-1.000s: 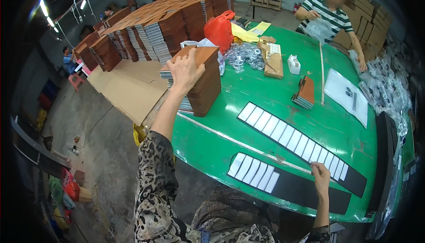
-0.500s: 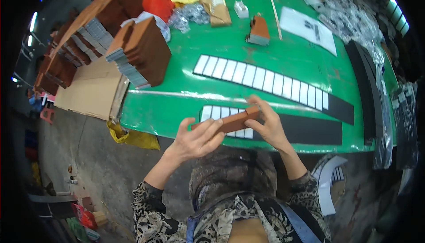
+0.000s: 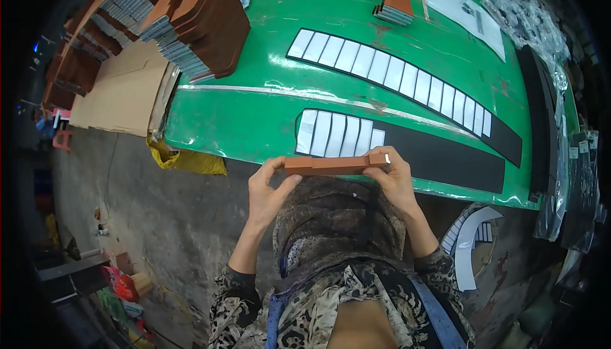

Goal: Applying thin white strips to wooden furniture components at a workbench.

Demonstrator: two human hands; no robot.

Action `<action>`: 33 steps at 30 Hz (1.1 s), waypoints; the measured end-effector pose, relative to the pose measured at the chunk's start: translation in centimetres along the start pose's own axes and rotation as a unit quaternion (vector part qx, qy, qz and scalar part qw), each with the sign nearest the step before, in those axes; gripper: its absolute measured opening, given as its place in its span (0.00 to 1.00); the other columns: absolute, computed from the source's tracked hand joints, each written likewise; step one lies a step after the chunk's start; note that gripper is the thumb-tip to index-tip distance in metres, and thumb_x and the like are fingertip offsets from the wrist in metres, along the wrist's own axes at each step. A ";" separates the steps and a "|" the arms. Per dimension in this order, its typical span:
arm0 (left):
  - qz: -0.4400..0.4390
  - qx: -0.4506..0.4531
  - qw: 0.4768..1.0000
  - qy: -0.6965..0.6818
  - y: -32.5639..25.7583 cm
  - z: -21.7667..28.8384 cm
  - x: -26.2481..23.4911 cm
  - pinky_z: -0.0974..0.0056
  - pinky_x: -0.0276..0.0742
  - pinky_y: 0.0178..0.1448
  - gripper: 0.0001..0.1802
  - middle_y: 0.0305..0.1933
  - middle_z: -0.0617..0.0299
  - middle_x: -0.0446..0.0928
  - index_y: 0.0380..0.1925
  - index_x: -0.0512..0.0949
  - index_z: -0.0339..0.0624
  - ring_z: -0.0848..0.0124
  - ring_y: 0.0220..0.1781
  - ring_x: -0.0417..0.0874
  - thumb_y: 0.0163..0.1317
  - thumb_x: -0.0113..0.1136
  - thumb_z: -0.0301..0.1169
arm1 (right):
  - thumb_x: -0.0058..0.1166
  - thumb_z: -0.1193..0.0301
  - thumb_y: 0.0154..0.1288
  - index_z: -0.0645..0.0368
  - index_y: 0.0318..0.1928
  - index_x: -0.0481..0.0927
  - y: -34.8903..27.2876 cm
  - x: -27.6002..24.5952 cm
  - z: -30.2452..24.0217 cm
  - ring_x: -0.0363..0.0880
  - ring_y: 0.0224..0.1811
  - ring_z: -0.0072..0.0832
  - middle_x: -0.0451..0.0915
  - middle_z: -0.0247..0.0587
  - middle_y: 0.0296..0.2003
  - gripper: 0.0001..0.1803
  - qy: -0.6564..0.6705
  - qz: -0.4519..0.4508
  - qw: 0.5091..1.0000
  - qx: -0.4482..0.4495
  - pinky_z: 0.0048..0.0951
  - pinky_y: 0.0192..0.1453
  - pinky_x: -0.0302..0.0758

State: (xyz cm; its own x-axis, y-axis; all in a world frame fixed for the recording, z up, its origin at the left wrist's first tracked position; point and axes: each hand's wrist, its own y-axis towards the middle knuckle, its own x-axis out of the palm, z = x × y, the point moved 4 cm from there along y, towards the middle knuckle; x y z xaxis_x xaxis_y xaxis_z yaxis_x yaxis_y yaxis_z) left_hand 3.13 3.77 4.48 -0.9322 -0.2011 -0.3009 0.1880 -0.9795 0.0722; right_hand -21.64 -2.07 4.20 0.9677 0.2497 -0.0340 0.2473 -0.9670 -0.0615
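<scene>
Brown block (image 3: 331, 166) pinched at opposite ends by left hand (image 3: 266, 191) and right hand (image 3: 396, 187), black strip (image 3: 439, 160) just beyond; likely two-handed positioning, next move needs even grip

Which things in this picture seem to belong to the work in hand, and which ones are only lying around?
Probably the work:
brown piece, gripped by the left hand and right hand
stack of similar brown pieces
nearer black strip with white rectangles

Seemingly just lying about:
yellow sack
red bag
cardboard sheet
</scene>
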 end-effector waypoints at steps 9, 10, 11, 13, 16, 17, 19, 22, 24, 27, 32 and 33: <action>-0.069 -0.021 0.995 -0.063 0.7 0.9 -0.2 0.69 0.71 0.45 0.17 0.40 0.60 0.77 0.41 0.77 0.32 0.74 0.41 0.76 0.50 0.68 0.24 | 0.63 0.75 0.56 0.60 0.50 0.73 0.9 0.1 -0.9 0.78 0.42 0.26 0.78 0.41 0.40 0.21 -0.070 -0.035 0.997 -0.021 0.28 0.47 0.74; -0.041 -0.032 0.996 -0.068 0.6 0.9 -0.2 0.69 0.71 0.45 0.17 0.40 0.60 0.77 0.40 0.76 0.32 0.74 0.41 0.76 0.50 0.68 0.24 | 0.63 0.74 0.55 0.60 0.53 0.71 0.9 0.7 -1.2 0.77 0.44 0.28 0.77 0.43 0.44 0.24 -0.062 -0.002 0.997 -0.039 0.29 0.49 0.73; -0.013 -0.044 0.996 -0.073 0.3 0.9 -0.2 0.70 0.71 0.45 0.17 0.40 0.60 0.76 0.40 0.76 0.32 0.74 0.41 0.76 0.50 0.68 0.23 | 0.63 0.73 0.55 0.60 0.55 0.70 0.9 0.8 -1.5 0.77 0.46 0.30 0.76 0.45 0.47 0.26 -0.054 0.031 0.996 -0.057 0.30 0.51 0.73; 0.063 -0.032 0.996 -0.054 -0.4 0.9 -0.1 0.70 0.70 0.45 0.16 0.40 0.60 0.75 0.40 0.76 0.33 0.73 0.41 0.75 0.50 0.67 0.22 | 0.65 0.71 0.53 0.63 0.62 0.61 0.3 0.9 -1.9 0.67 0.58 0.41 0.66 0.51 0.58 0.38 -0.156 0.057 0.982 -0.087 0.38 0.61 0.67; 0.203 0.048 0.977 0.038 -2.5 2.2 0.6 0.67 0.71 0.45 0.17 0.38 0.58 0.73 0.38 0.75 0.37 0.67 0.39 0.75 0.46 0.68 0.20 | 0.66 0.68 0.51 0.65 0.65 0.57 -1.6 3.9 -2.8 0.61 0.65 0.44 0.60 0.54 0.63 0.44 -0.066 -0.074 0.995 -0.019 0.38 0.65 0.64; 0.189 0.104 0.974 0.068 -2.8 3.1 1.6 0.65 0.72 0.46 0.18 0.39 0.57 0.73 0.39 0.75 0.37 0.65 0.40 0.76 0.45 0.68 0.20 | 0.66 0.67 0.51 0.65 0.66 0.55 -2.2 5.1 -3.0 0.59 0.67 0.44 0.58 0.56 0.64 0.46 -0.009 -0.126 0.992 -0.004 0.37 0.66 0.62; 0.161 0.215 0.955 0.127 -3.4 5.1 4.0 0.63 0.73 0.46 0.21 0.40 0.55 0.73 0.40 0.75 0.38 0.61 0.41 0.76 0.43 0.68 0.19 | 0.64 0.64 0.54 0.65 0.69 0.50 -3.0 6.1 -3.8 0.53 0.71 0.42 0.52 0.57 0.68 0.48 -0.001 -0.163 0.983 -0.084 0.36 0.68 0.60; 0.078 0.229 0.960 0.141 -3.9 5.3 6.7 0.61 0.73 0.48 0.22 0.46 0.50 0.72 0.43 0.74 0.34 0.58 0.44 0.76 0.44 0.65 0.18 | 0.59 0.67 0.60 0.66 0.65 0.58 -2.7 5.7 -3.8 0.67 0.63 0.34 0.66 0.52 0.61 0.36 0.050 -0.085 0.995 0.006 0.31 0.62 0.66; -0.003 0.246 0.959 0.142 -3.7 5.4 7.2 0.60 0.72 0.50 0.22 0.47 0.49 0.73 0.44 0.74 0.34 0.56 0.46 0.76 0.45 0.65 0.17 | 0.52 0.74 0.65 0.64 0.59 0.67 -2.0 4.6 -3.0 0.76 0.52 0.27 0.77 0.44 0.51 0.22 0.096 -0.013 0.994 -0.054 0.26 0.56 0.71; 0.059 0.315 0.924 0.208 -1.9 5.4 4.4 0.61 0.72 0.50 0.21 0.48 0.51 0.73 0.45 0.74 0.34 0.59 0.47 0.76 0.48 0.63 0.17 | 0.53 0.75 0.63 0.63 0.57 0.69 -0.9 2.5 -3.6 0.78 0.49 0.27 0.78 0.46 0.50 0.21 0.001 -0.075 0.995 -0.062 0.27 0.52 0.74; 0.063 0.021 0.998 0.018 3.5 3.4 1.8 0.65 0.72 0.43 0.17 0.41 0.58 0.76 0.42 0.77 0.35 0.71 0.39 0.75 0.49 0.64 0.20 | 0.54 0.72 0.63 0.62 0.53 0.72 0.8 -0.3 -1.5 0.78 0.48 0.28 0.79 0.42 0.47 0.18 0.011 -0.120 0.992 -0.036 0.29 0.53 0.73; 0.041 -0.005 0.999 0.010 3.8 2.3 1.5 0.66 0.72 0.42 0.17 0.40 0.59 0.77 0.42 0.77 0.35 0.72 0.38 0.75 0.49 0.65 0.20 | 0.55 0.72 0.63 0.63 0.53 0.72 1.1 -0.4 -1.4 0.78 0.47 0.28 0.79 0.42 0.47 0.19 0.005 -0.134 0.990 -0.035 0.29 0.53 0.73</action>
State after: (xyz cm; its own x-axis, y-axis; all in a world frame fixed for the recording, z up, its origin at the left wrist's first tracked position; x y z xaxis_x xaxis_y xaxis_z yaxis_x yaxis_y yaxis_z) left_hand 1.75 -0.17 6.51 -0.9072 -0.2812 -0.3128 0.2674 -0.9596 0.0871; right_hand -21.69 -3.29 5.53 0.8669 0.4982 -0.0153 0.4983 -0.8670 0.0030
